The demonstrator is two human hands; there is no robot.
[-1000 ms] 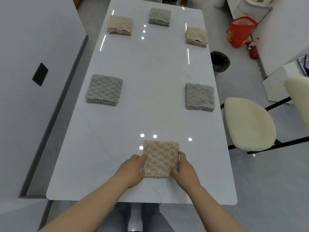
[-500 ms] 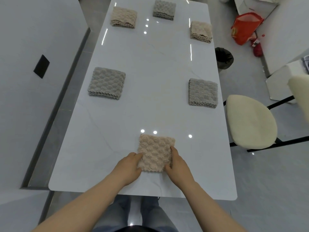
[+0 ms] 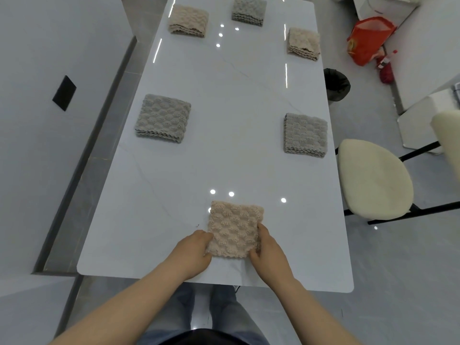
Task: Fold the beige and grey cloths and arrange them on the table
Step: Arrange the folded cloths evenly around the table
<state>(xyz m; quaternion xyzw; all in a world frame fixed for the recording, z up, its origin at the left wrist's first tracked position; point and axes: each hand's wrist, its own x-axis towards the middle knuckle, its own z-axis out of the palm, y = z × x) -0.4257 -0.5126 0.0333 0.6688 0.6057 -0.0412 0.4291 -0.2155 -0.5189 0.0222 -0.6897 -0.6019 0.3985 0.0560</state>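
A folded beige cloth [image 3: 235, 227] lies near the front edge of the white table [image 3: 224, 100]. My left hand [image 3: 193, 250] grips its near left edge and my right hand [image 3: 270, 250] grips its near right edge. Two folded grey cloths sit mid-table, one at the left [image 3: 163, 117] and one at the right [image 3: 305, 134]. At the far end lie a beige cloth [image 3: 189, 20] on the left, a grey cloth [image 3: 249, 8] in the middle and a beige cloth [image 3: 304, 43] on the right.
A cream-seated chair [image 3: 373, 180] stands to the right of the table. A black bin [image 3: 336, 83] and a red bag [image 3: 368, 38] are on the floor at the far right. A white wall with a black plate [image 3: 64, 92] runs along the left.
Both hands have slid the beige cloth a little to the left on the table and turned it slightly, keeping hold of its near corners. The other cloths have not moved.
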